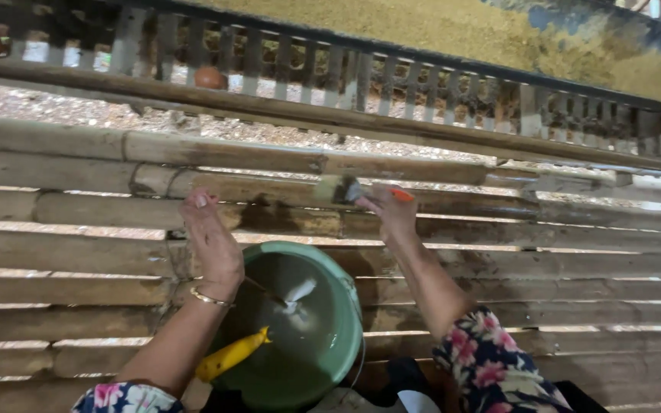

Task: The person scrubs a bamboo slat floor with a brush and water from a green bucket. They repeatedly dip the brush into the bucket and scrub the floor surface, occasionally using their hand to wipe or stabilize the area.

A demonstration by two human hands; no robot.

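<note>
My right hand grips a paintbrush with an orange handle and pale bristles, pressed against a bamboo pole of the slatted platform. A darker wet patch shows on the poles just left of the brush. My left hand rests flat on the bamboo, fingers pointing away from me, a thin gold bangle on the wrist. Below and between my arms sits a green plastic bucket with cloudy liquid, and a yellow handle lies across its near rim. Both sleeves are floral.
The bamboo platform of long horizontal poles with bright gaps fills the view. Beyond it runs a wooden slatted railing, with brown round pots behind and a yellowish heap further back.
</note>
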